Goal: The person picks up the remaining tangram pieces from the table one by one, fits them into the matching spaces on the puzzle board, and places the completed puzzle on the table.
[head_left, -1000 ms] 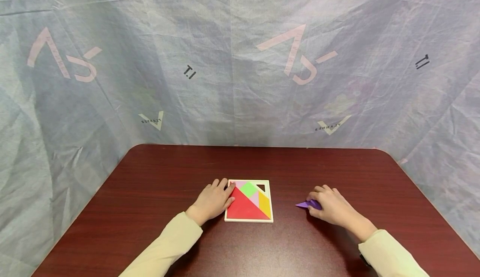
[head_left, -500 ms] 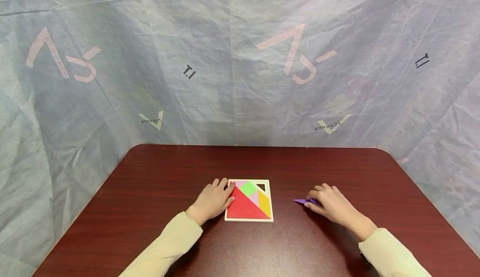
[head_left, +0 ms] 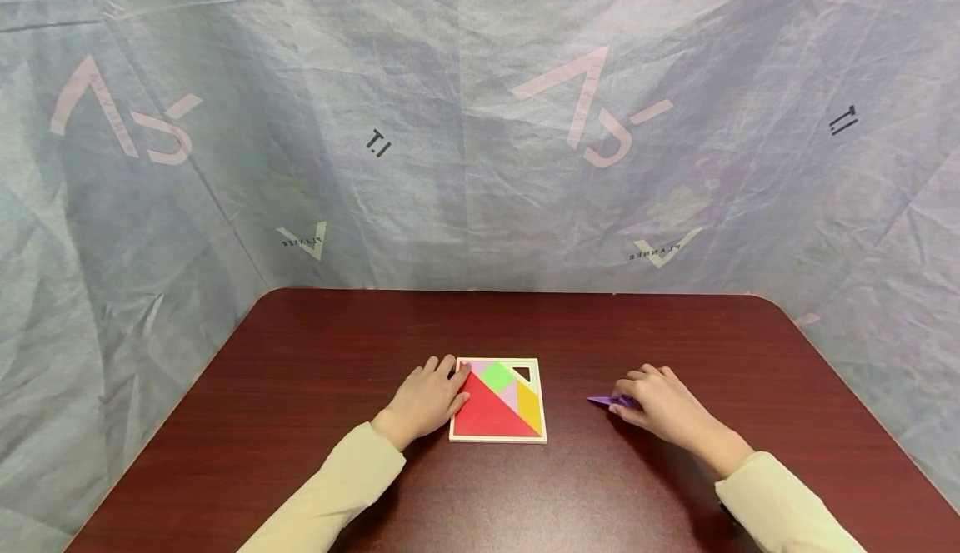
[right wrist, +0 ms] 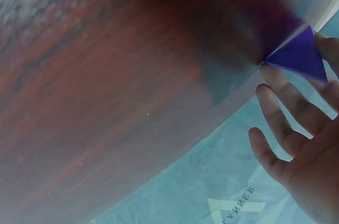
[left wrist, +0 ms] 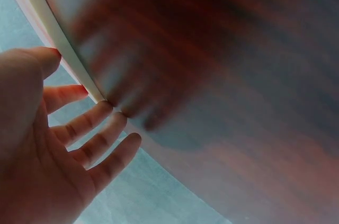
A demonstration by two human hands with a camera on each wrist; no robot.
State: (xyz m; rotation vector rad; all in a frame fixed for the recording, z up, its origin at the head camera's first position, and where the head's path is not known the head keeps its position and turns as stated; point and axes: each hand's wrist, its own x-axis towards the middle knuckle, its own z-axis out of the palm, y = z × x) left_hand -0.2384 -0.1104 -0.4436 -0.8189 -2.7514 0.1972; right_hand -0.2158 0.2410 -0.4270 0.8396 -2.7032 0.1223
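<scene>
A square tangram board with a white frame (head_left: 498, 440) lies on the table. In it sit red (head_left: 487, 415), green (head_left: 497, 377), yellow (head_left: 529, 408) and pink pieces; its far right corner has a triangular cut-out showing dark table. My left hand (head_left: 422, 403) rests at the board's left edge, thumb and index fingertip on it, fingers loosely spread. In the left wrist view the board's pale side (left wrist: 69, 41) runs beside those fingertips. Right of the board, my right hand (head_left: 663, 410) pinches a purple triangular tangram piece (right wrist: 302, 57), one point facing the board. The hand partly covers the piece in the head view.
The dark red wooden table (head_left: 360, 328) reflects the hands in both wrist views. Behind it and at both sides hangs a grey printed cloth (head_left: 420, 203). Pale sleeves cover both forearms.
The purple triangle has shifted slightly away from me and to the left, and shows flatter in the right hand's fingers. The left hand and the board have stayed put.
</scene>
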